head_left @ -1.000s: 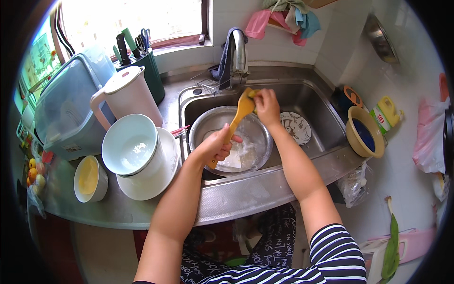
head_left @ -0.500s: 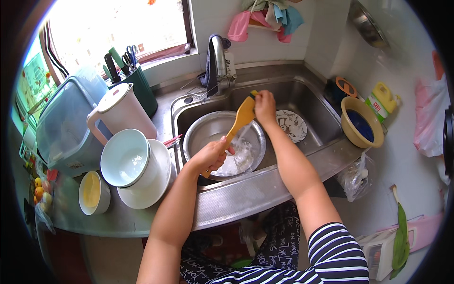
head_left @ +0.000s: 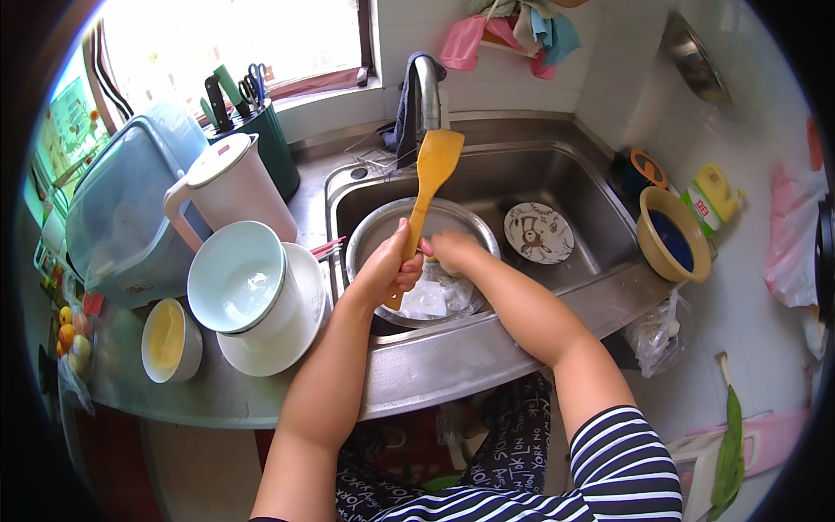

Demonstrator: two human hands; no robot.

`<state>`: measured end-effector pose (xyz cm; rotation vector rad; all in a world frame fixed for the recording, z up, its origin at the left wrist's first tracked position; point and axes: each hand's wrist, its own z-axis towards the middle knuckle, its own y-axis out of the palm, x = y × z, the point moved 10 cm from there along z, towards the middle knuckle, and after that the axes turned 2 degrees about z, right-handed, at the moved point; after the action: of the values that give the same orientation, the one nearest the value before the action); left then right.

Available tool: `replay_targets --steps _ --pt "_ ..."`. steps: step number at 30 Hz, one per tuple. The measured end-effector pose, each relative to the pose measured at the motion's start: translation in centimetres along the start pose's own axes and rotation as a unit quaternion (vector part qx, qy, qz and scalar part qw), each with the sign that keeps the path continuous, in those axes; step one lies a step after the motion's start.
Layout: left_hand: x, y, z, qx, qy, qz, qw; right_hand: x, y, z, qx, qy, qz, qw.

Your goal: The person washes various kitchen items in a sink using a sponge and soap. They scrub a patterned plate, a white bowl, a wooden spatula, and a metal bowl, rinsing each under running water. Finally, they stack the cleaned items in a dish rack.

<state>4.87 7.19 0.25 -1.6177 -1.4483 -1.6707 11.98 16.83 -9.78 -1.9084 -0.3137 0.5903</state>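
My left hand (head_left: pixel 389 268) is closed round the handle of a yellow wooden spatula (head_left: pixel 437 163), held upright with its blade just below the tap (head_left: pixel 427 91). Beside the handle, my right hand (head_left: pixel 452 250) is closed over the basin, fingers curled down. A bit of yellow showing under it looks like a small sponge, mostly hidden. Below both hands, a round metal basin (head_left: pixel 365 228) sits in the sink's left part, with white pieces in water (head_left: pixel 426 298). A patterned plate (head_left: pixel 538 233) lies in the steel sink (head_left: pixel 600 248) to the right.
Left of the sink stand stacked white bowls (head_left: pixel 237 277) on a plate (head_left: pixel 306 326), a small bowl (head_left: pixel 178 365), a kettle (head_left: pixel 246 196), a knife block (head_left: pixel 277 152) and a dish box (head_left: pixel 130 222). At right are a beige basin (head_left: pixel 648 228) and a yellow bottle (head_left: pixel 713 193).
The spatula has swung more upright, its blade rising toward the tap. My right hand has moved from the blade end down toward the handle, over the basin. The view has shifted slightly.
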Motion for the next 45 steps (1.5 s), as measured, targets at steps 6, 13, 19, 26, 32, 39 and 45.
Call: replay_targets --steps 6,13,19,26,32,39,45 --pt "-0.3 -0.5 0.7 -0.020 -0.003 -0.047 0.999 0.1 8.4 0.6 -0.281 -0.039 -0.084 0.955" --pt "-0.8 -1.3 1.0 0.002 -0.022 -0.081 0.996 0.4 -5.4 -0.3 0.064 -0.086 0.262 0.959" --pt "-2.6 -1.6 1.5 0.011 -0.091 -0.158 0.983 -4.3 -14.5 -8.7 0.355 -0.255 0.389 0.811" --pt "-2.5 -0.2 1.1 -0.038 -0.092 -0.115 0.988 -5.9 -17.6 -12.0 0.572 -0.197 0.168 0.778" --pt "-3.2 0.0 1.1 -0.006 -0.101 -0.070 0.992 -4.5 -17.3 -12.2 0.622 -0.122 0.013 0.773" --pt "-2.9 -0.2 0.3 -0.010 -0.085 -0.003 0.996 -4.1 -17.8 -11.7 0.671 -0.107 0.036 0.732" --pt "-1.2 -2.3 1.6 0.135 0.024 0.262 0.955 11.2 -15.3 -9.0 0.607 0.032 0.182 0.773"
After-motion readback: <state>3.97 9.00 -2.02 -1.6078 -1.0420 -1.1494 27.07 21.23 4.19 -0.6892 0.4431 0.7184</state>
